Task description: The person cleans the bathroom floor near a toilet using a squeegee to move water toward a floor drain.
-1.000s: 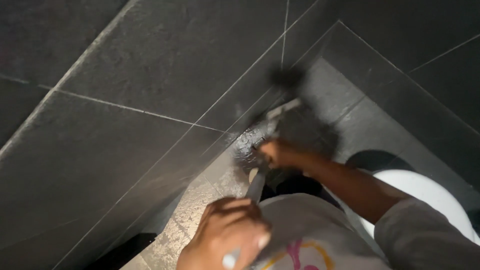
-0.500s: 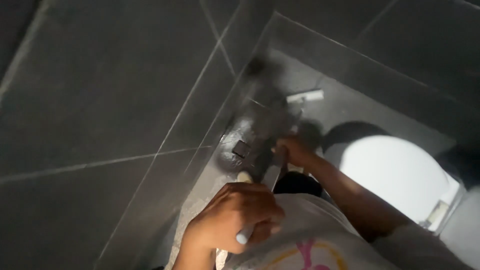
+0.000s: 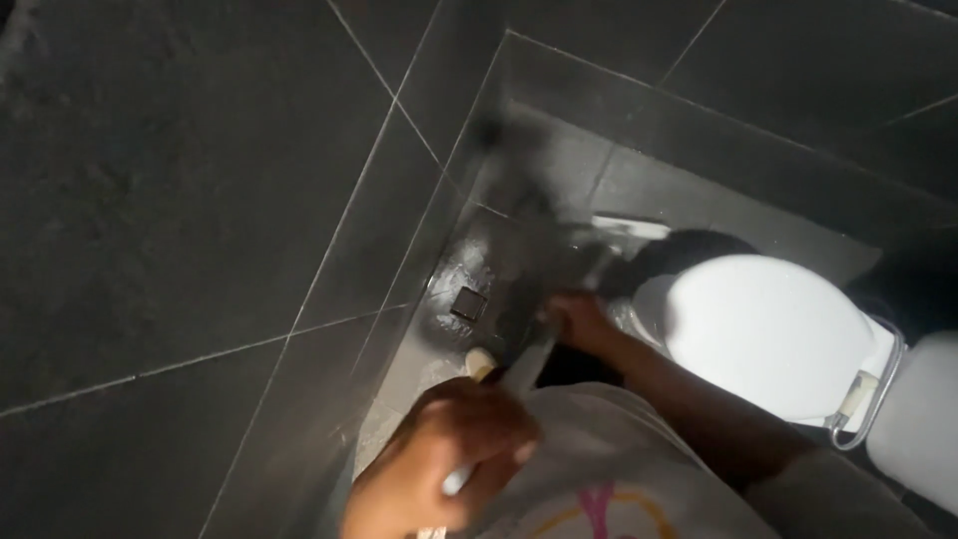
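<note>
Both hands grip a long pale handle: the left hand [image 3: 449, 454] near its top, the right hand [image 3: 577, 321] lower, over the wet floor [image 3: 439, 349] beside the white toilet [image 3: 763, 334].

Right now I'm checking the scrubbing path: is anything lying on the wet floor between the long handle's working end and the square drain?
Nothing visible does. The long handle, held by the left hand and right hand, runs toward the wet floor. Its blurred head cannot be made out. The square drain sits uncovered beside it; the toilet stands to the other side.
</note>
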